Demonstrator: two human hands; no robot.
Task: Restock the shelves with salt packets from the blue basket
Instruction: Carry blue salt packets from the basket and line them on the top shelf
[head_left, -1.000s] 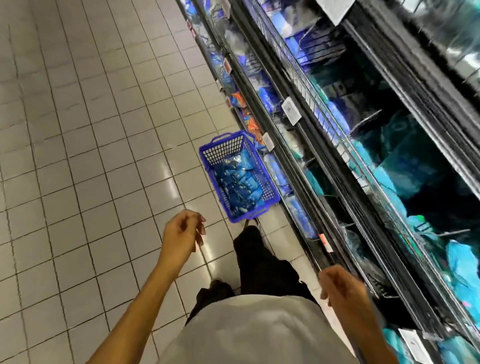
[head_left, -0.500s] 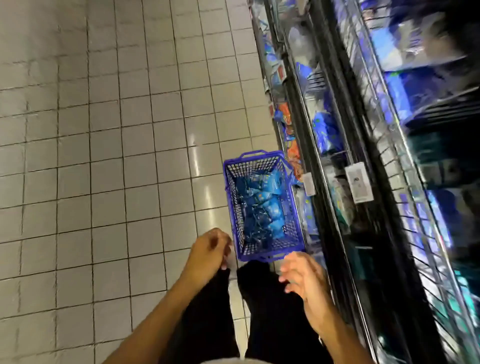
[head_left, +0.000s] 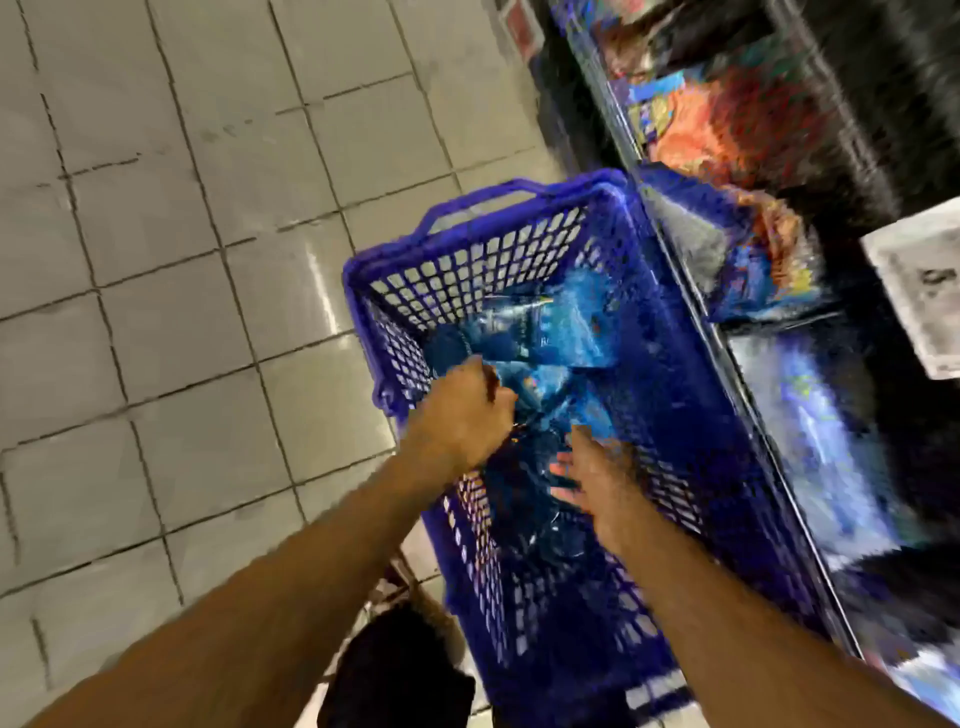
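The blue basket (head_left: 467, 270) stands on the tiled floor against the shelf base and holds several blue salt packets (head_left: 550, 332). Both of my hands are down inside it. My left hand (head_left: 467, 410) is over the packets near the left wall, its fingers curled onto the edge of one packet. My right hand (head_left: 597, 478) is beside it to the right, fingers spread and reaching down onto the packets. Motion blur hides the fingertips and any print on the packets.
The low shelves (head_left: 779, 364) run along the right side, stocked with blue packets and orange packets (head_left: 717, 124). A white price tag (head_left: 924, 301) juts from a shelf edge. Pale floor tiles (head_left: 182, 260) spread out to the left. My dark trouser leg (head_left: 395, 670) is below the basket.
I have bent down close to the basket. Both hands went from hanging above the floor into the basket, the left closing onto a packet.
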